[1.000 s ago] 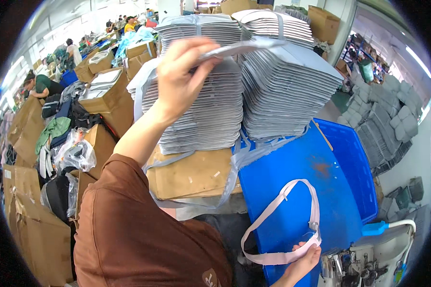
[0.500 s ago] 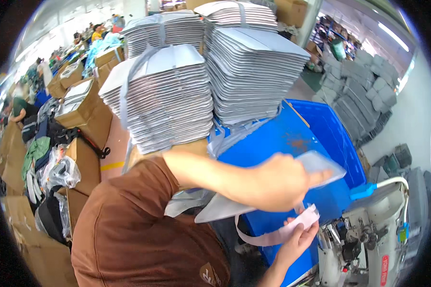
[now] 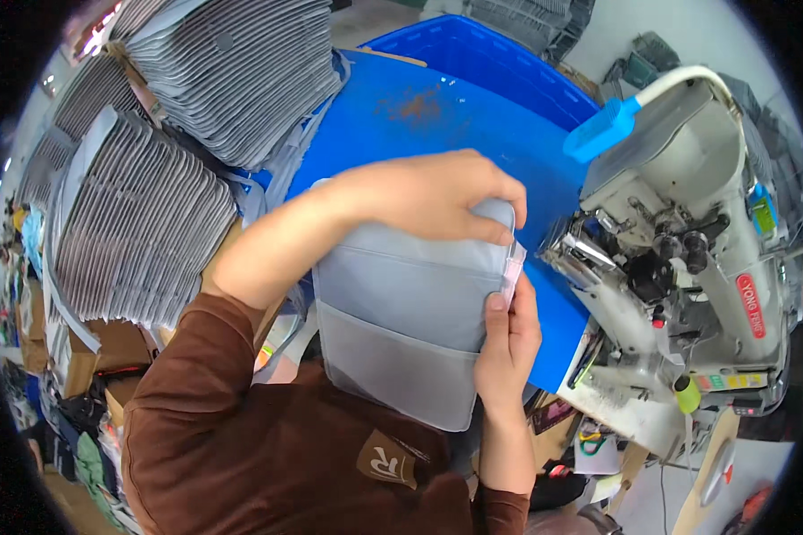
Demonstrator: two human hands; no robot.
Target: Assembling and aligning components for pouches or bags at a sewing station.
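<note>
A flat grey fabric panel (image 3: 393,308) with pocket-like layers and rounded corners lies in front of my chest, over the near part of the blue tabletop (image 3: 357,125). My left hand (image 3: 451,198) reaches across its far side and grips the far right corner between thumb and fingers. A pale pink strip (image 3: 511,272) lies along the panel's right edge near that corner. My right hand (image 3: 509,352) pinches strip and edge together, thumb on top; the fingers beneath are partly hidden.
Tall stacks of grey panels (image 3: 143,223) tied with grey bands stand at the left. An industrial sewing machine (image 3: 687,232), with a light-blue plastic piece (image 3: 602,129) on a white tube, is at the right. A blue bin (image 3: 482,45) borders the table's far side.
My view has swung right and down. The panel has come flatter in front of me, and the strip, earlier held apart in my right hand, now lies against its edge.
</note>
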